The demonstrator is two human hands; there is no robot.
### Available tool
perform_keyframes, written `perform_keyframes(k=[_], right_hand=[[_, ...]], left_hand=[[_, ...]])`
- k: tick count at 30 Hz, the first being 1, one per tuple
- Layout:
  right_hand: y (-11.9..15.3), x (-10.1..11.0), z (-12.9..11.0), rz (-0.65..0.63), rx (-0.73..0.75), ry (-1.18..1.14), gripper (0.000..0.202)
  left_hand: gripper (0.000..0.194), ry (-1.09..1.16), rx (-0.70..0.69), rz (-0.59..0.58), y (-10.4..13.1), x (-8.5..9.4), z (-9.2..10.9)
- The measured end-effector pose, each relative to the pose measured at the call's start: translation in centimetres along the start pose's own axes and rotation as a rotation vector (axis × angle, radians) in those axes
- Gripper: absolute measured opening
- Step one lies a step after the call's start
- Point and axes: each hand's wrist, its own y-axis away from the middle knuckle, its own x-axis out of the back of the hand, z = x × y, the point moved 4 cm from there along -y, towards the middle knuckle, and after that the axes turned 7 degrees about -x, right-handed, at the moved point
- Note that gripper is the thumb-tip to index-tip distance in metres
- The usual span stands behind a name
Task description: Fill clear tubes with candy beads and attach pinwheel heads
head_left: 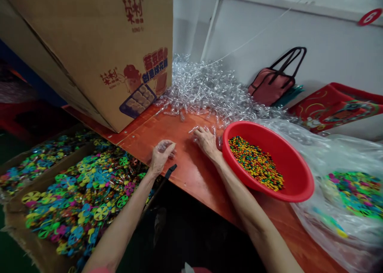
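Note:
My left hand (162,155) is above the front edge of the orange-red table (191,173), its fingers curled around clear plastic tubes. Further right, my right hand (206,142) reaches over the table with bent fingers at a clear plastic tube (194,130). Just beyond it spreads a big pile of clear plastic tubes (206,85). Beside my right forearm stands a red basin (295,165) with small multicoloured beads (254,161) in it.
A tall cardboard box (89,46) stands at the left. Below it, open cartons hold colourful pinwheel pieces (86,193). At the right lie a plastic bag (317,153) with more pieces, a pink bag (269,83) and a red bag (335,105). A black strap (170,171) lies at the table edge.

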Motion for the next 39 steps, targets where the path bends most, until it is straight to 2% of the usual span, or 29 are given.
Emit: perform_keyframes(k=[6,11,16,21,26,29,31,33,35,39], right_hand=[[-4.4,-0.5,-0.5,-0.076,-0.056,0.012,0.04],[-5.6,-0.7,-1.6,-0.068,-0.043,-0.023,0.05],[-6.1,0.1,-2.2,-0.112,-0.04,-0.111,0.042],[-4.4,0.0,-2.2,-0.105,0.011,-0.271,0.025],[-1.6,-0.2,-1.7,-0.054,0.07,-0.52,0.04],[0.6,-1.1,-1.0,-0.132,0.043,-0.967,0.047],[2.2,-2.1,-0.3,-0.213,-0.059,-1.359,0.05],[3.5,-3.2,0.3,-0.251,-0.177,-1.575,0.049],[4.2,-4.0,0.6,-0.254,-0.243,-1.618,0.048],[4.2,-4.8,0.3,-0.254,-0.243,-1.574,0.054]], left_hand=[[0.042,-0.015,0.012,0.009,-0.1,0.0,0.3],[0.044,-0.013,0.019,0.021,-0.3,0.3,0.2],[0.046,-0.01,0.017,0.036,-0.6,0.4,0.4],[0.042,0.002,0.015,0.024,-0.9,0.4,0.9],[0.047,0.001,0.043,0.002,-0.5,-0.8,1.1],[0.045,0.034,0.065,-0.056,-0.5,-2.7,0.5],[0.041,0.029,0.06,-0.106,-0.6,-3.9,0.0],[0.042,0.004,0.073,-0.132,-0.7,-4.7,-0.6],[0.044,-0.021,0.097,-0.136,-0.8,-5.0,-1.2],[0.046,-0.053,0.11,-0.119,-1.0,-5.1,-1.5]])
